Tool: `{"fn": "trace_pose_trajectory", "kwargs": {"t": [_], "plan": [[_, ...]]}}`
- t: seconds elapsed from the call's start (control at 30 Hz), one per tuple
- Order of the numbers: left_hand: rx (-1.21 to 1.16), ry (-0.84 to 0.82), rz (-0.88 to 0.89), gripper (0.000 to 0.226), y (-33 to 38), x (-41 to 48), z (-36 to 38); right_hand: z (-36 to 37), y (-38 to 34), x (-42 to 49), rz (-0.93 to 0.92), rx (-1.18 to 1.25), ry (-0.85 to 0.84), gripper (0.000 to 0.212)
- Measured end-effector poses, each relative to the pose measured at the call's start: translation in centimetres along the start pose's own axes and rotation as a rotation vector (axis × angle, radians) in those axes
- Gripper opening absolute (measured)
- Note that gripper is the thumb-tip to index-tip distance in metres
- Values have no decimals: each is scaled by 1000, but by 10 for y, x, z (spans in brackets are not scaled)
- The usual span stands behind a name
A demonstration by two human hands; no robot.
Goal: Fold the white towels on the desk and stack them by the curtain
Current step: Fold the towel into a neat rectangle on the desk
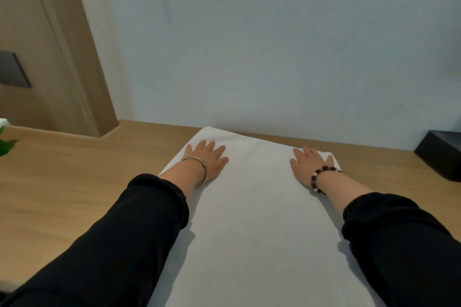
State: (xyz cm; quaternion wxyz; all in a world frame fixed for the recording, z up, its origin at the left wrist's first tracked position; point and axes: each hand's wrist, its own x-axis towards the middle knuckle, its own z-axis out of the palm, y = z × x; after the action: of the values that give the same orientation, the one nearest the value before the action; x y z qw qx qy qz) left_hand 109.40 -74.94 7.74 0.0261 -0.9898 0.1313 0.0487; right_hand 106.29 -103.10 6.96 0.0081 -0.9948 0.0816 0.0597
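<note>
Your two black long sleeves fill the bottom corners, left sleeve (112, 244) and right sleeve (404, 244), with both forearms stretched forward. Between them lies a white rectangular cloth towel (249, 219), flat and smooth on the light wooden desk (74, 182). Its near end runs off the bottom of the frame. Its far end sits close to the pale blue-grey wall (274, 45), and the far-left corner is almost at the wall's foot. The far-right corner looks thick, maybe more than one layer, but you can't tell for sure.

Your left hand (208, 161) is palm down on the far-left part of the towel. Its fingers are straight and spread, pressing flat and gripping nothing. A thin silver metal bangle (202, 172) is on that wrist.

Your right hand (310, 166) is palm down on the far-right part, just beside the towel's right edge. Its fingers are straight and a little spread, also flat and holding nothing. A bracelet of dark brown and pale beads (318, 178) is on that wrist. The hands are about level with each other and well apart, with bare towel between them.

A black box-shaped object (441, 157) sits on the desk at the far right, cut off by the frame and apart from the towel. A tan wooden panel (50, 45) rises from the desk's back edge on the left, with a dark grey switch plate (12, 70) mounted on it. Green leaves (6, 146) poke in at the left edge over the desk, mostly out of frame.
</note>
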Motion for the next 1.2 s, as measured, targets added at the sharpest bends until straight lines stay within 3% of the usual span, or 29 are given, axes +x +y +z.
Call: {"fn": "trace_pose_trajectory", "kwargs": {"t": [0.1,0.27,0.33,0.43,0.57,0.77,0.9,0.97,1.03,1.1,1.13,1.2], "plan": [[-52,-33,-30,54,-1,30,-1,1,-3,17,1,35,28,54],[-130,-4,-126,55,-13,63,2,5,3,36,-33,65,314,40],[-166,6,-169,54,-17,71,2,4,8,44,-65,64,341,36],[-189,17,-226,53,-16,75,2,-8,18,55,-70,86,225,37],[-229,98,-334,45,-15,78,-2,-39,22,66,22,96,-63,59],[-203,254,-383,31,-25,80,-7,-64,18,58,39,-152,-218,51],[-457,215,-489,28,-29,85,-19,-72,22,53,52,-170,-284,31],[-562,178,-518,25,-32,84,-30,-76,25,50,130,-188,-327,36],[-604,181,-524,24,-36,83,-41,-79,27,46,194,-172,-267,28],[-677,285,-524,12,-40,82,-48,-83,21,45,228,-169,-149,33],[-729,360,-535,7,-42,81,-52,-85,15,45,244,-121,-16,32],[-862,525,-585,28,-44,82,-65,-97,3,47,270,-36,270,24]]}}
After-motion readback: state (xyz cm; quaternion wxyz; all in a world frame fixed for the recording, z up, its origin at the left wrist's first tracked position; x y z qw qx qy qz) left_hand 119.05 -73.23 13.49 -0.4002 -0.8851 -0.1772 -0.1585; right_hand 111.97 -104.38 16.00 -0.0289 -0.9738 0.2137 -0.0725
